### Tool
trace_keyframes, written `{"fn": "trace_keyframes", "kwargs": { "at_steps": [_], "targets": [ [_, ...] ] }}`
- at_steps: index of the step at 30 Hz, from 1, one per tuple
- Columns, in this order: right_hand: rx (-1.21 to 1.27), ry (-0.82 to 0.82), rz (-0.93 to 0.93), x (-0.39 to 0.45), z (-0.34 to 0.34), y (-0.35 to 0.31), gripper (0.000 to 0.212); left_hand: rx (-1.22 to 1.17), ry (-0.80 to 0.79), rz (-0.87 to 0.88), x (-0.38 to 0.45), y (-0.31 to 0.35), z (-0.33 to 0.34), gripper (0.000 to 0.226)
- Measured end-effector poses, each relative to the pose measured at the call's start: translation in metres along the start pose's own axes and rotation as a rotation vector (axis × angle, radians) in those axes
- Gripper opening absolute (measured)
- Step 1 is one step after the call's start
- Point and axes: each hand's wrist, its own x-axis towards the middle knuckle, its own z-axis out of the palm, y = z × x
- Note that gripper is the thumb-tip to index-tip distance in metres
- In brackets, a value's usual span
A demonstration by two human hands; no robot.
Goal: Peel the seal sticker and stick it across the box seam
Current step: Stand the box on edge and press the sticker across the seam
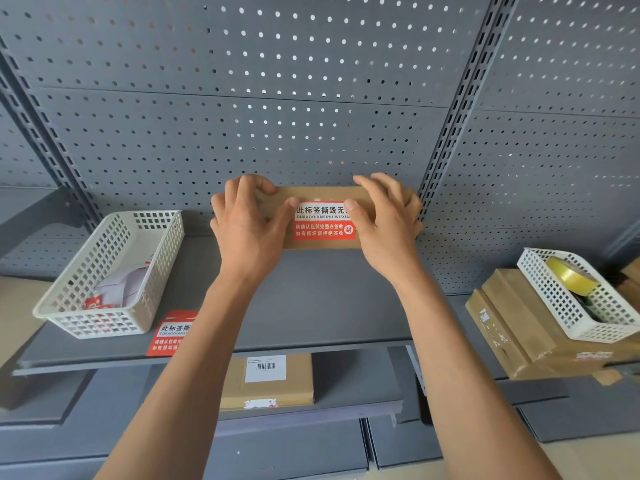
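Seal sticker [323, 221] lying flat on the near face of a small cardboard box [322, 244], red below and white above with printed black characters, its upper edge reaching the top fold of the box. Resting on the grey metal shelf [311, 299], close against the perforated back panel [277, 116].

Left hand [247, 223] curling loosely round the left end of the box, fingers [254, 185] bending over the top edge, thumb tip pressing at the sticker's upper left corner. Right hand [388, 220] mirroring it on the right end, fingers half-closed over the top and far side, thumb tip touching the sticker's upper right corner. Gripping the box between both hands, neither fully clenched nor spread wide.

Brown matte card on the box, smooth and plain; glossy paper look on the sticker. Dull painted steel on the shelf, round holes in even rows on the panel.

Sitting to the left on the same shelf, a white plastic lattice basket [110, 275] holding white and red paper pieces. Lying just beside it near the shelf's front edge, another red sticker sheet [169, 334], partly hidden by the left forearm. Standing to the right, a second white basket [585, 299] with a yellowish tape roll [571, 275], perched tilted on stacked cardboard boxes [512, 327]. Showing on a lower shelf, a flat carton [266, 382] bearing a barcode label.
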Motion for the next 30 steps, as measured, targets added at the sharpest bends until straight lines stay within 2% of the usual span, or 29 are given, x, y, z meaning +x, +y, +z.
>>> {"fn": "trace_keyframes", "kwargs": {
  "at_steps": [12,23,27,30],
  "targets": [
    [0.087,-0.207,-0.094,-0.005,-0.021,0.012,0.074,-0.032,-0.155,0.089,0.0,-0.009,-0.012,0.061],
    [0.104,-0.391,-0.06,-0.003,-0.031,0.017,0.097,0.013,-0.266,0.096,0.002,-0.011,-0.019,0.091],
    [-0.028,-0.285,-0.011,-0.005,-0.019,0.002,0.112,0.112,-0.18,0.076,-0.002,0.001,-0.012,0.11],
    [-0.13,-0.204,-0.021,-0.008,-0.008,0.0,0.12,0.16,-0.128,0.099,-0.004,0.002,-0.007,0.11]
  ]
}}
